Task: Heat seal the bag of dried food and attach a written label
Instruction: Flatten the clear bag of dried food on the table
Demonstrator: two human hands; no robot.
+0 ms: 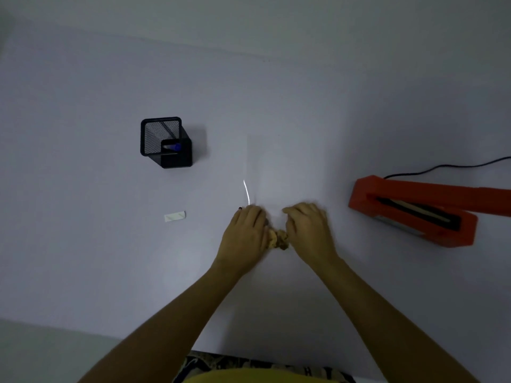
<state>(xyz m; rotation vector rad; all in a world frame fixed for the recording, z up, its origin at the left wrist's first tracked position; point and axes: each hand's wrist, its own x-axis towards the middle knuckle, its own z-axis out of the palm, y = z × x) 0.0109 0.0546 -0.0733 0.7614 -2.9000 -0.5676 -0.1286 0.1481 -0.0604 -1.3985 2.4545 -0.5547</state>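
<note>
Both hands, left (244,233) and right (311,230), press a clear, nearly invisible bag (287,172) flat; whether they grip it is unclear; tan dried food (278,239) bunched between them.

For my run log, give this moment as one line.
hands: left, right on clear bag | food between | sealer right, open | label left

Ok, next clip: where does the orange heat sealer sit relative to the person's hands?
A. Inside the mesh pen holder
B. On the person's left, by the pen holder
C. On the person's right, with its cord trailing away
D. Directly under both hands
C: the orange heat sealer lies right of the right hand, and its black cord runs off toward the frame's right edge.
</note>
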